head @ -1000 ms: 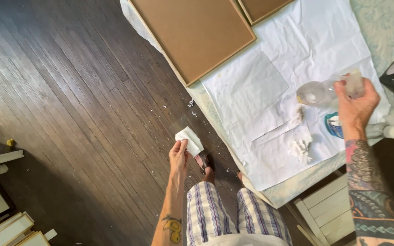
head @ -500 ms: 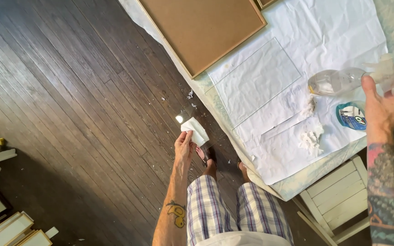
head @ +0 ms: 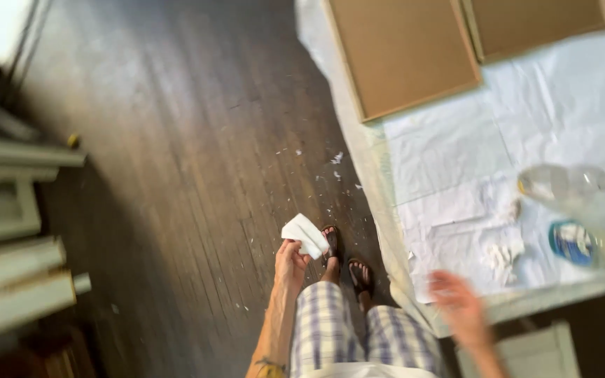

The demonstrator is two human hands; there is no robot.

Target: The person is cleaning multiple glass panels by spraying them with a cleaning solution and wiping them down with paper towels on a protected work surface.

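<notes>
Two hands show, doing different things. Left hand [head: 290, 260] hangs low beside the leg, its grip clamped on a folded white cloth [head: 305, 236] that juts up and forward from the fingers. Right hand [head: 461, 308] is blurred, fingers apart and empty as far as I can tell, at the near edge of the worktop [head: 456, 140]. A clear plastic bottle [head: 561, 183] lies on its side, forward and to the right of that grip, long axis running left-right, nearer the right hand

Two brown boards [head: 407, 56], blue round tin [head: 573, 242], dark wood floor [head: 176, 140].
</notes>
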